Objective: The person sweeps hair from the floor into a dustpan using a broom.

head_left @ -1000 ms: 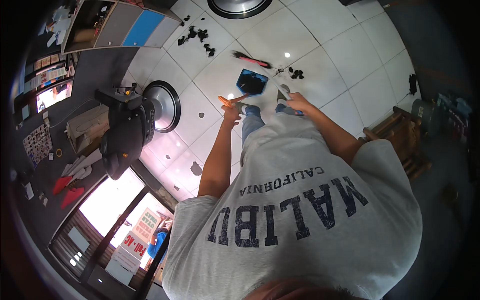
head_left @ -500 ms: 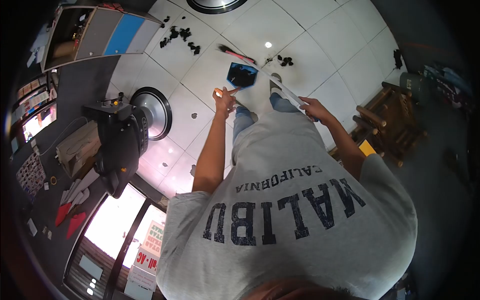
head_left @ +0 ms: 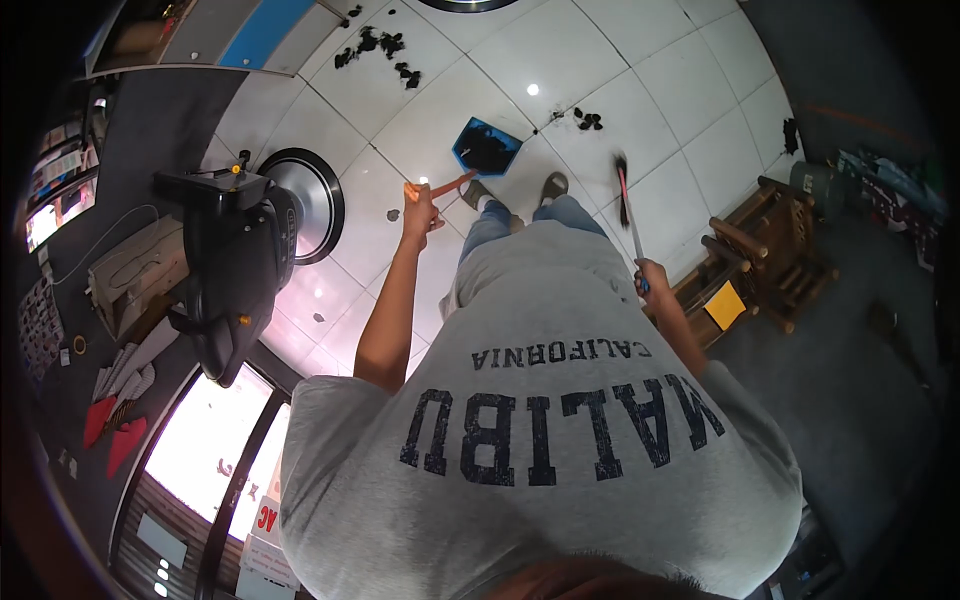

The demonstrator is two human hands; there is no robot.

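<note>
My left hand [head_left: 421, 214] is closed round the orange handle of a blue dustpan [head_left: 487, 147], which lies on the floor in front of my feet with a heap of dark hair in it. On the other side, my right hand [head_left: 652, 281] grips the grey stick of a broom [head_left: 624, 190]. The broom's black and red head is off to the right, apart from the dustpan. A small clump of dark hair [head_left: 588, 120] lies on the tiles beyond my feet, and several more clumps [head_left: 370, 44] lie farther off at the upper left.
A black salon chair [head_left: 230, 260] with a round metal base [head_left: 305, 207] stands at the left. Cabinets [head_left: 260, 35] line the upper left. A wooden chair [head_left: 770, 250] is at the right, beside a yellow item [head_left: 724, 305]. Glass doors [head_left: 205, 450] are at the lower left.
The broom has swung from beside the dustpan out to the right, and my right hand has moved lower and closer to my body. The dustpan has tilted round slightly, still in my left hand.
</note>
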